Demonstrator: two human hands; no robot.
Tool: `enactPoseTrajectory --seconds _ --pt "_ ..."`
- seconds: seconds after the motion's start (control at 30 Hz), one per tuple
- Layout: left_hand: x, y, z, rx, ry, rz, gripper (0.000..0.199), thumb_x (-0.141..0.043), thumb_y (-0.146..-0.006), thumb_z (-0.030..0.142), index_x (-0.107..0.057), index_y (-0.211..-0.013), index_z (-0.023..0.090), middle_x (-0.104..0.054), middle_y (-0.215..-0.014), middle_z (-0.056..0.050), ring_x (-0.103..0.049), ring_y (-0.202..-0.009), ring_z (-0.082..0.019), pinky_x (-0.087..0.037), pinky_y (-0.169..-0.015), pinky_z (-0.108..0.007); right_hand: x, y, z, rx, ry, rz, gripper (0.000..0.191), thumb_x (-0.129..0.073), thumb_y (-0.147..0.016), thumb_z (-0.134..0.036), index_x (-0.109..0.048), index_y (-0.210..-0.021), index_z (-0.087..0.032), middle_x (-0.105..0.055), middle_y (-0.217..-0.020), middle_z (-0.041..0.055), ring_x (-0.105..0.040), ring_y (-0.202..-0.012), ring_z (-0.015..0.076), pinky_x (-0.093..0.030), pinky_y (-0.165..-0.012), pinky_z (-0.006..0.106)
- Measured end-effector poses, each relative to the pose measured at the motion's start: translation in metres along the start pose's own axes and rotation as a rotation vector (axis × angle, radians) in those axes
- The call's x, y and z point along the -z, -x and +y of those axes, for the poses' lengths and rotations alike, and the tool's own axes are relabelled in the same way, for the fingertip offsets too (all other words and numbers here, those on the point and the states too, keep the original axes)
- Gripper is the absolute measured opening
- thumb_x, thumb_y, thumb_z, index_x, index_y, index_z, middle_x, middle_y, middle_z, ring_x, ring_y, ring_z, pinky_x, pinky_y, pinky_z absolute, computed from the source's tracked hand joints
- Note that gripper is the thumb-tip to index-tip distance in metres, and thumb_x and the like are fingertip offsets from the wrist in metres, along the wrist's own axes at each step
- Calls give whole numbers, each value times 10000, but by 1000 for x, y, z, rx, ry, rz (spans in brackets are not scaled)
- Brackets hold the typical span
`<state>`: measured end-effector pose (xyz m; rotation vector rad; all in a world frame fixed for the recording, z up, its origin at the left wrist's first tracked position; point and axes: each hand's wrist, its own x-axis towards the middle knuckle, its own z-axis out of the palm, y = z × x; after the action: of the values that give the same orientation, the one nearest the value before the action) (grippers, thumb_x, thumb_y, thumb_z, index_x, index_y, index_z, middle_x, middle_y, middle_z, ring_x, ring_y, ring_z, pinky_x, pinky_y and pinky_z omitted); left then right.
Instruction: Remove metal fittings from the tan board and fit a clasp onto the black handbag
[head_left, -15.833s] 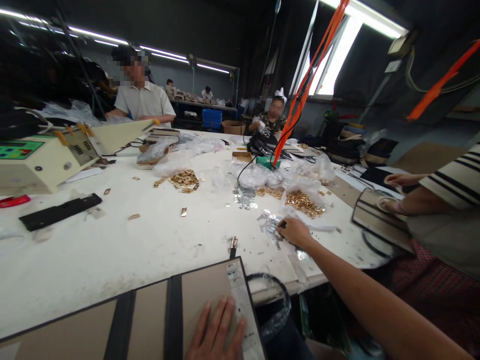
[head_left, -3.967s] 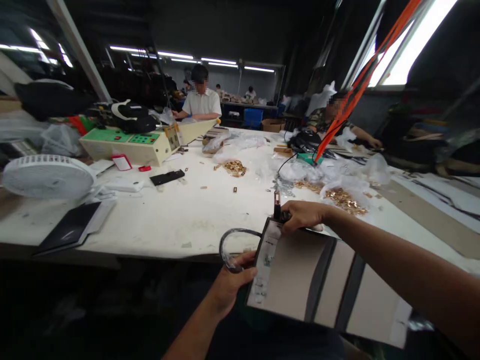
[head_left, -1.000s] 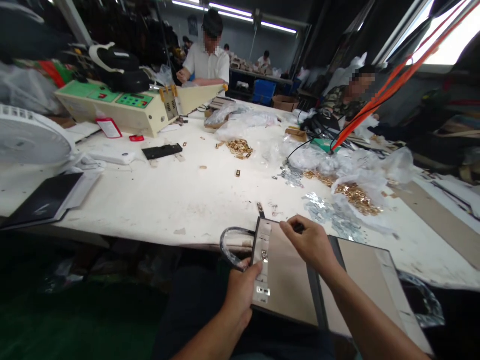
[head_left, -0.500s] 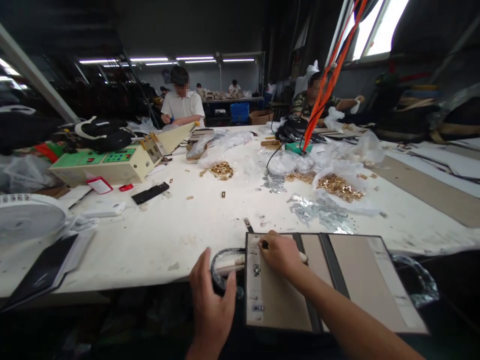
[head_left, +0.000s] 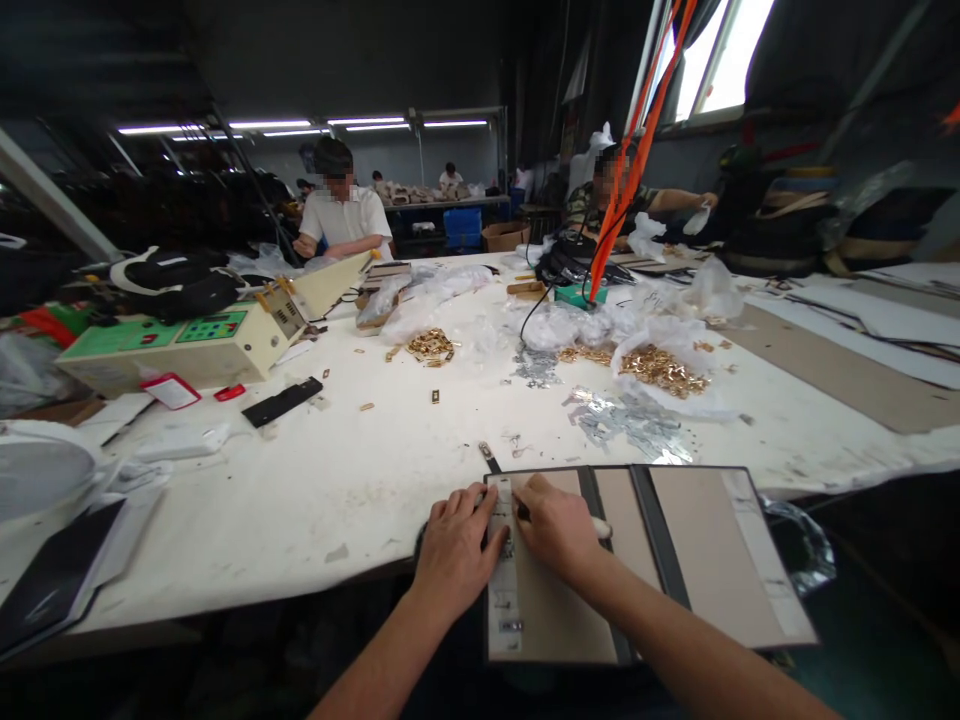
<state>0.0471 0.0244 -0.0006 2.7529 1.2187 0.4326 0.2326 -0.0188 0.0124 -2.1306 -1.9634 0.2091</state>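
Note:
A flat bag panel (head_left: 559, 600), beige inside with dark edges and dark cross strips, lies open at the table's front edge. Pale strips with small metal clips (head_left: 511, 627) run down its left side. My left hand (head_left: 457, 545) grips the panel's left edge, thumb on the pale strip. Closed around a slim tool is my right hand (head_left: 555, 525); the tool's pale rounded handle end (head_left: 602, 527) sticks out to the right, its dark end near the strip. What kind of tool it is I cannot make out. A plastic-wrapped bag handle (head_left: 806, 550) loops out at the right.
On the white table (head_left: 375, 460) lie gold fittings (head_left: 664, 370), silver metal pieces (head_left: 630, 425) and a small dark strap (head_left: 489, 457) beyond the panel. A cream machine (head_left: 172, 345) stands left. Orange straps (head_left: 622, 200) hang down. Co-workers sit across the table.
My left hand has moved from beside the handle loop onto the panel's left edge and closed there. My right hand stays near the strip with the tool. The view has shifted slightly.

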Motion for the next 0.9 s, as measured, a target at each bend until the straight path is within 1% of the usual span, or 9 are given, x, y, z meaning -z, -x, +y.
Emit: enactPoseTrajectory --seconds 0.1,0.27,0.43,0.5,0.53,0.6,0.7,0.8,0.9 --pt "-4 -2 -4 10 3 23 493 -529 -1028 393 -527 -1502 257 -606 -1406 -115 -547 -1250 -298 -434 -1040 -477 -4 -4 -2 11 2 -25 177 -580 -917 -254 -696 -1050 -239 -698 -1095 65 -715 -920 229 -420 -700 296" --pt "-10 -6 -11 -19 -31 15 484 -511 -1040 402 -539 -1500 255 -638 -1330 -112 -556 -1214 -300 -434 -1024 -476 -5 -8 -6 44 9 -42 235 -619 -858 -232 -698 -1080 -232 -708 -1117 70 -721 -907 247 -468 -739 314" --pt "-11 -8 -14 -43 -59 -1 497 -529 -1031 386 -531 -1511 257 -655 -1311 -110 -568 -1190 -305 -429 -996 -481 11 -16 -3 88 -20 -59 235 -609 -884 -277 -751 -1068 -241 -751 -1084 71 -724 -901 232 -481 -757 302" --pt "-10 -8 -15 -30 -34 1 496 -550 -1019 384 -542 -1503 275 -659 -1318 -99 -572 -1196 -299 -428 -998 -473 26 -23 11 80 -33 -54 230 -581 -932 -325 -782 -1029 -268 -777 -1043 52 -724 -903 214 -478 -774 292" --pt "-10 -8 -15 -19 -17 3 497 -561 -1012 383 -549 -1498 280 -659 -1324 -95 -573 -1202 -296 -427 -1004 -472 36 -27 24 36 -25 -48 241 -573 -948 -353 -794 -1012 -281 -788 -1028 43 -723 -906 208 -475 -779 288" --pt "-8 -9 -16 -4 19 7 496 -572 -1002 378 -561 -1489 281 -658 -1334 -92 -572 -1210 -292 -421 -1017 -473 55 -35 55 -123 24 -31 258 -580 -949 -400 -808 -988 -285 -802 -1012 44 -723 -921 217 -469 -773 295" --pt "-8 -9 -18 2 72 15 497 -573 -996 375 -570 -1482 273 -657 -1333 -98 -566 -1209 -288 -412 -1026 -475 73 -46 106 -341 111 -18 279 -608 -913 -411 -820 -955 -235 -804 -992 102 -725 -940 274 -460 -742 331" --pt "-9 -8 -20 3 116 26 503 -582 -987 372 -571 -1480 273 -658 -1320 -100 -564 -1193 -286 -411 -1017 -474 72 -52 139 -473 142 -24 275 -634 -873 -396 -823 -940 -208 -802 -1009 132 -730 -940 294 -456 -713 335" --pt "-10 -7 -20 9 136 23 519 -599 -980 367 -561 -1488 266 -654 -1315 -98 -559 -1189 -287 -410 -1014 -478 60 -55 151 -533 141 -26 281 -628 -861 -394 -821 -977 -225 -800 -1044 122 -731 -962 289 -454 -703 325"
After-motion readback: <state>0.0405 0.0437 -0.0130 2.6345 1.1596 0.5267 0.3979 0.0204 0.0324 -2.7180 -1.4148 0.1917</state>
